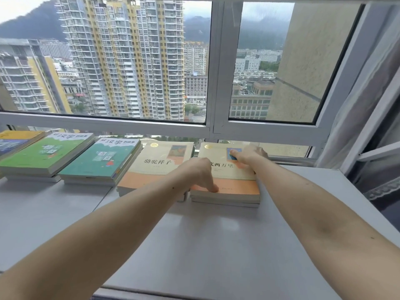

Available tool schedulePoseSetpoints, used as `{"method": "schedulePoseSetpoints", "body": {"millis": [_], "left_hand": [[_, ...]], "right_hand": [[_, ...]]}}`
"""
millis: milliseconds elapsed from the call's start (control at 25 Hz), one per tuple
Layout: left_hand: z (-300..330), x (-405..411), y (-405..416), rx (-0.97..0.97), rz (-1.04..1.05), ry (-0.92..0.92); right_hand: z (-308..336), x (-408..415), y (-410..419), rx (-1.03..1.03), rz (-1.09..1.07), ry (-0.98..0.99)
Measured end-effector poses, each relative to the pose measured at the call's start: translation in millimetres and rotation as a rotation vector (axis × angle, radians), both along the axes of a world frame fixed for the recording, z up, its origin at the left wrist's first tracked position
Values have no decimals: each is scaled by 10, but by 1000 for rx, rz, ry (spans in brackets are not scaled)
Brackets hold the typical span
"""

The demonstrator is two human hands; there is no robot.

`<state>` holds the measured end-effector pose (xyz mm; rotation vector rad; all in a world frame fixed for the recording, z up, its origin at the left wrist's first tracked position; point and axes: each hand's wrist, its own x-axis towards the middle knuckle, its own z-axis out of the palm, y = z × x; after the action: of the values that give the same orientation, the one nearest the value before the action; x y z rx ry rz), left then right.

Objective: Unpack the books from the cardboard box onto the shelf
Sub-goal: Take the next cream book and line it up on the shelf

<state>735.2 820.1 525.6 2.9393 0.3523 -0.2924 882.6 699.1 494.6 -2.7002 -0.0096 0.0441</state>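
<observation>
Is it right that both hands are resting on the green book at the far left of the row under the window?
Not quite. The head view shows the left hand and right hand on the cream and orange book at the right end of the row, not a green one.

Open grey shelf (216, 245) toward 6 o'clock, passable. Row of book stacks (104, 163) from 9 to 1 o'clock blocks window frame (212, 131). Curtain (372, 118) crowds 3 o'clock.

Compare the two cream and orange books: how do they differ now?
The right book has both hands on it: left hand near its front edge, right hand by its blue picture. The left book is untouched and its picture is orange. Both lie flat on stacks on the grey shelf.
</observation>
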Motion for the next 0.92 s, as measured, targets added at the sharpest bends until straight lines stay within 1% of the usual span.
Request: {"method": "schedulePoseSetpoints", "body": {"millis": [80,200,360,400,480,600,680,840,920], "left_hand": [[46,-19,-10,77,-17,12],[117,-25,-54,241,-126,3],[154,-2,-240,289,-310,-1],[162,-9,-325,286,-359,-18],[180,-50,-551,277,-467,-65],[197,-177,-978,269,-651,-128],[185,-333,-1306,270,-763,-135],[77,-789,-2046,231,-1008,-125],[21,-1133,-2426,211,-1129,-125]], "right_hand": [[48,-85,-63,-66,70,-3],[107,-314,-293,-157,164,-1],[159,-688,-819,-131,242,12],[187,-815,-979,-163,244,3],[224,-1109,-1326,-296,234,-11],[229,-1657,-1822,-523,169,-5],[201,-2080,-2113,-606,83,13],[66,-3063,-2673,-630,-120,76],[-12,-3616,-2957,-634,-220,139]]}}
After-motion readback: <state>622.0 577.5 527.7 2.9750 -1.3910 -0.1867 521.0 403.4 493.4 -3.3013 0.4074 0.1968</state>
